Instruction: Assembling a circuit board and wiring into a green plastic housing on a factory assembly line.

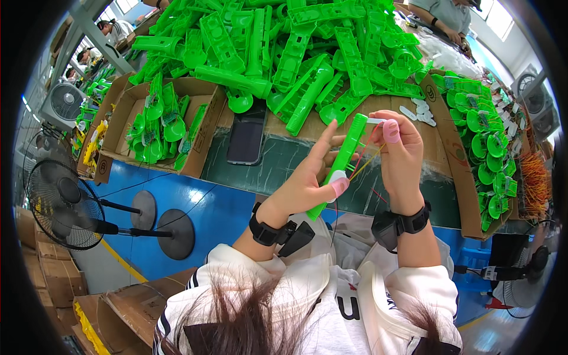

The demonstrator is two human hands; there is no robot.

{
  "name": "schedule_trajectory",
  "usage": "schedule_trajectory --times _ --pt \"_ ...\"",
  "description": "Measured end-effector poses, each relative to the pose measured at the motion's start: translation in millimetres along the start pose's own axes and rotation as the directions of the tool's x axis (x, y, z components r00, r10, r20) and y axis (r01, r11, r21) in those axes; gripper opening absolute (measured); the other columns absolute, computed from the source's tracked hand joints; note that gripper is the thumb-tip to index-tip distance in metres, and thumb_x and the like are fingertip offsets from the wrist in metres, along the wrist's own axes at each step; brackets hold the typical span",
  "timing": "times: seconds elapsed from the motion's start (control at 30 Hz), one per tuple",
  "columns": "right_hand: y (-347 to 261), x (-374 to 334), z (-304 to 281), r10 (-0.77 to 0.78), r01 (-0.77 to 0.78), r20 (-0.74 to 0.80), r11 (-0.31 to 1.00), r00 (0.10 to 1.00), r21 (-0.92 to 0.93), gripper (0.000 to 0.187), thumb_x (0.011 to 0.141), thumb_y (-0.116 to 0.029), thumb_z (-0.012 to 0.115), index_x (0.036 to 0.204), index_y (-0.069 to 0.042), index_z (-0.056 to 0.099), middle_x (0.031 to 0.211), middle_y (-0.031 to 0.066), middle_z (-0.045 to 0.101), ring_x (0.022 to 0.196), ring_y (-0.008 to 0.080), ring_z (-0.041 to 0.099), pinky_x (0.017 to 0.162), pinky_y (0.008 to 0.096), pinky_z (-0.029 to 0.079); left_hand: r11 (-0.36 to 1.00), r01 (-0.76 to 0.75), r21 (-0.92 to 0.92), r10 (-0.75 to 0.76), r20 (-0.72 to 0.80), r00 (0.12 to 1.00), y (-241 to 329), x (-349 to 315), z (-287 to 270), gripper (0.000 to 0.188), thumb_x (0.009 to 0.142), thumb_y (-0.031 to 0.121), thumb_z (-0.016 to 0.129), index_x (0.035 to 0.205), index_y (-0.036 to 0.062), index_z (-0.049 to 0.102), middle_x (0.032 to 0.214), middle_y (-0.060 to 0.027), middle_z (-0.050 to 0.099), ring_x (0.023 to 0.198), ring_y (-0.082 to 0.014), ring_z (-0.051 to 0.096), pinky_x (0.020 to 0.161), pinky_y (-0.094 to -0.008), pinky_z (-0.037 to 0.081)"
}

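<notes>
A long green plastic shell (pixel 351 141) is tilted up over the table's near edge, gripped between the thumb and fingers of my left hand (pixel 302 184). Under that thumb sits a small white round part (pixel 336 177) on the shell. My right hand (pixel 404 155) pinches a small white plastic piece (pixel 375 120) at the shell's upper end. Thin red and yellow wires (pixel 368 161) run between the shell and my right hand; a dark wire hangs below. Both thumbs have pink coverings. Parts of the fingers behind the shell are hidden.
A heap of green shells (pixel 296 41) covers the far table. Cardboard boxes with green parts stand left (pixel 202 145) and right (pixel 467 201). A dark phone (pixel 246 139) and loose white oval pieces (pixel 421 111) lie nearby. Fans (pixel 65 195) stand at left; other people work farther off.
</notes>
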State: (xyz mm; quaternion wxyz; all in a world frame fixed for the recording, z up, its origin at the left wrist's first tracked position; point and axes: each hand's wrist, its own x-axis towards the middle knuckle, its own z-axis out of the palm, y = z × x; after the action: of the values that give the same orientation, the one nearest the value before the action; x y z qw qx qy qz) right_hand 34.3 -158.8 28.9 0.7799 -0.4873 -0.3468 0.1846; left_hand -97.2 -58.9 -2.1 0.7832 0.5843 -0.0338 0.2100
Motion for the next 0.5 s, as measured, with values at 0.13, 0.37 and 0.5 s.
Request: schedule_trajectory --times 0.13,0.37,0.5 --pt "7.0 -3.3 -4.9 -0.108 0.107 0.026 0.994 0.994 0.013 0.019 0.083 -0.017 0.061 0.089 0.001 0.059 0.093 0.0063 0.056 0.081 0.0114 0.053 0.074 0.0229 0.042 0.997 0.016 0.081 -0.025 0.115 0.993 2.9 1.2 0.3 0.097 0.07 0.008 0.066 0.14 0.01 0.0 0.132 -0.0141 0.034 0.108 -0.0253 0.051 0.081 -0.0295 0.045" --pt "21.8 -11.0 -10.5 -0.009 -0.006 0.163 0.996 0.987 0.092 0.014 0.083 -0.008 0.06 0.094 -0.003 0.054 0.107 0.0098 0.054 0.093 0.0118 0.053 0.076 0.0239 0.045 0.987 0.09 0.13 -0.105 0.114 0.988 -4.8 -0.6 -0.2 0.097 0.072 0.003 0.066 0.14 0.0064 -0.003 0.124 -0.0164 0.045 0.104 -0.0218 0.054 0.09 -0.0346 0.041" --pt "9.3 -14.2 -13.0 0.071 -0.079 0.132 0.995 0.989 0.062 0.013 0.083 -0.007 0.06 0.092 -0.003 0.052 0.095 0.0065 0.059 0.084 0.0079 0.056 0.067 0.0201 0.046 0.981 0.151 0.119 -0.169 0.155 0.973 -11.6 4.3 -0.9 0.086 0.075 0.004 0.065 0.139 0.0023 0.007 0.118 -0.0133 0.049 0.098 -0.0184 0.056 0.086 -0.0313 0.042"
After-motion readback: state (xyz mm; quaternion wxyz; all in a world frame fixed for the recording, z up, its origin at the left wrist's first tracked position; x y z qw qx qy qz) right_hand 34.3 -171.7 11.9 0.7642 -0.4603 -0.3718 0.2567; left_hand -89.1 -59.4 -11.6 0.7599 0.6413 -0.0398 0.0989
